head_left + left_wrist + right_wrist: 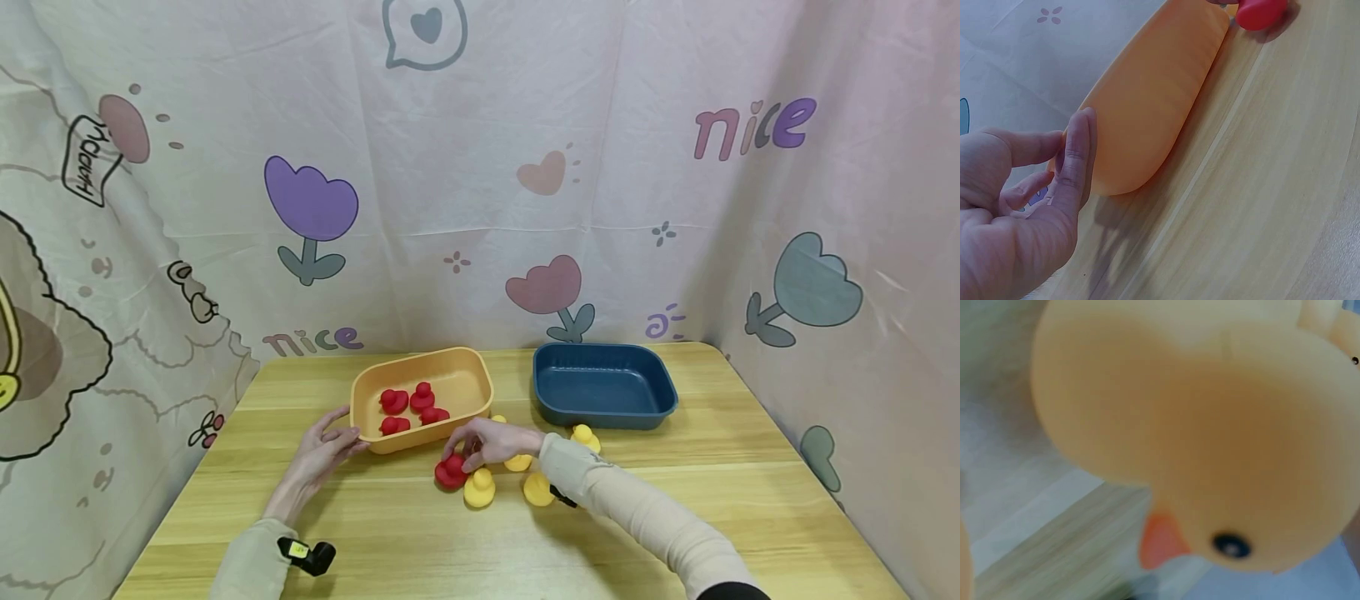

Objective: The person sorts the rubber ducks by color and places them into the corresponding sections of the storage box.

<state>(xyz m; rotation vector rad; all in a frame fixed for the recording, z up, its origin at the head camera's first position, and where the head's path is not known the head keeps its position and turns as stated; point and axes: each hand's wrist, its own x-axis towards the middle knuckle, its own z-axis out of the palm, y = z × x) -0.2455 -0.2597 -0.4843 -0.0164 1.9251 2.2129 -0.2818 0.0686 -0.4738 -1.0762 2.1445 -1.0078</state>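
Note:
My left hand (322,454) grips the left end of an orange bin (465,379), thumb and fingers pinching its rim; the left wrist view shows this hand (1041,181) close up against the bin's outer wall (1147,94). Several red rubber ducks (393,401) sit inside the bin. Just in front of the bin, my right hand (491,442) pinches another red rubber duck (450,473) from above with thumb and fingers. That duck (1260,12) shows at the left wrist view's top edge, low over the table. A yellow duck (1260,456) fills the right wrist view.
Several yellow rubber ducks lie about my right hand and forearm, among them one nearest me (480,489), one beside the wrist strap (537,490) and one beyond the sleeve (586,437). A blue bin (607,415) with nothing in it stands at the back right, before a printed curtain (450,167).

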